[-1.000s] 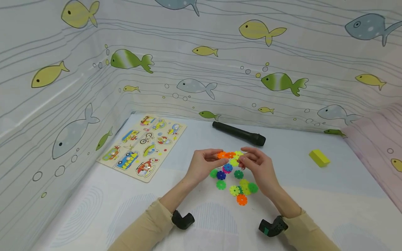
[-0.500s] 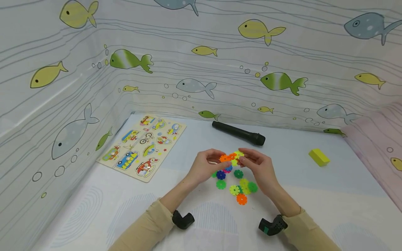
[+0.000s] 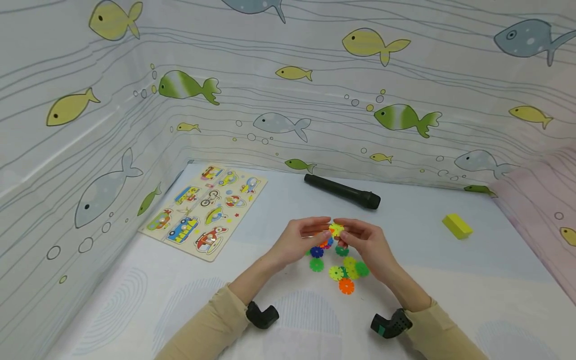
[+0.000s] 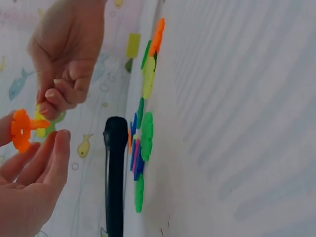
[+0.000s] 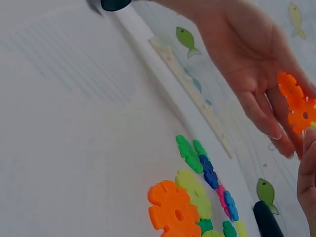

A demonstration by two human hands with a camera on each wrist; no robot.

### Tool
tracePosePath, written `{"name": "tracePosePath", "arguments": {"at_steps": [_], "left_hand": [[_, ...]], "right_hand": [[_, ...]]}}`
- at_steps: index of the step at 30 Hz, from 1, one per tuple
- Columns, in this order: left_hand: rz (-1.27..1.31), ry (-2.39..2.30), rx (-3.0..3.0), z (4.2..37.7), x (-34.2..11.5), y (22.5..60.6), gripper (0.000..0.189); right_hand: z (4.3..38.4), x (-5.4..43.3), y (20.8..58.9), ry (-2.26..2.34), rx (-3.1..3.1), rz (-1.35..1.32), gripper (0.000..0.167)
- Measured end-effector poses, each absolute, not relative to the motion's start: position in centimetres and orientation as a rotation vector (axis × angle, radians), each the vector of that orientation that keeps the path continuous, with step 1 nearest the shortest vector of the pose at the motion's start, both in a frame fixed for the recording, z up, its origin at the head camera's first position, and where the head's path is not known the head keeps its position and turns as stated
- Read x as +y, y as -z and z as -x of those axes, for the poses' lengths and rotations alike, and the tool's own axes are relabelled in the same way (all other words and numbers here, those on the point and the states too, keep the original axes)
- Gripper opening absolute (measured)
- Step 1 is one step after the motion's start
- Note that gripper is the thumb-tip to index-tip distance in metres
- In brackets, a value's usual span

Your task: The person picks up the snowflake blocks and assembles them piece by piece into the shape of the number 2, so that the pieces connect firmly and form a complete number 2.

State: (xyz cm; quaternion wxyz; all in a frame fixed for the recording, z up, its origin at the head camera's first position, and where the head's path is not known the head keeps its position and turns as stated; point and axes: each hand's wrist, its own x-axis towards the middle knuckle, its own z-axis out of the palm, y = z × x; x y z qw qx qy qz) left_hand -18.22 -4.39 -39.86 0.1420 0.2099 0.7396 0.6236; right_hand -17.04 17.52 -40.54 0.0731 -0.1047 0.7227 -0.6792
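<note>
Both hands hold a small cluster of joined notched plastic discs above the table. My left hand (image 3: 297,242) pinches the orange discs (image 5: 301,113) between thumb and fingers. My right hand (image 3: 366,245) pinches the yellow disc (image 3: 336,229) at the cluster's other end. In the left wrist view an orange disc (image 4: 20,131) shows face-on, with another joined edgewise to it. Fingers partly cover the yellow part. Below the hands lie loose notched discs, among them a dark blue one (image 3: 317,251), a green one (image 3: 317,265) and an orange one (image 3: 346,286).
A wooden picture puzzle board (image 3: 204,212) lies at the back left. Behind the hands rests a black microphone (image 3: 342,191). A yellow block (image 3: 457,226) sits to the right. Fish-printed sheeting (image 3: 252,100) walls the table at the back and sides.
The hands have drawn closer together, the right moving left. The joined discs have turned, so the yellow one now faces up between the fingertips and the orange ones sit lower, mostly behind the left thumb.
</note>
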Motion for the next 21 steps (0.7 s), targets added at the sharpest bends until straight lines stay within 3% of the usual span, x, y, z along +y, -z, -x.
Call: {"name": "tracePosePath", "arguments": {"at_steps": [12,21], "left_hand": [[-0.652,-1.770,2.152,18.10,-4.41,39.85,0.048],[-0.498,-1.868,2.240,18.49,-4.58,40.05,0.047]], "right_hand": [[17.00,17.29,40.57,1.975,2.284,0.231,0.039],[17.71,17.82,41.16,1.908,2.429,0.062,0.034]]}}
